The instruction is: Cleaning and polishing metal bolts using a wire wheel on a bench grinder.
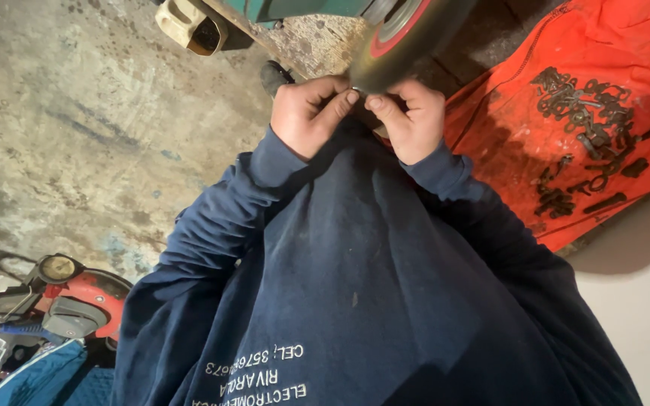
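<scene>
Hands point(359, 116) together beneath grinding wheel point(404, 34).

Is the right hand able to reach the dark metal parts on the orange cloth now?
Probably yes. The right hand is beside the orange cloth, and nothing stands between it and the dark metal parts, though both hands pinch something small.

Both arms in dark blue sleeves reaching forward, left hand point(308, 114) curled with fingers bent inward, right hand point(413, 120) likewise curled, fingertips of both meeting, thumbs close together
</scene>
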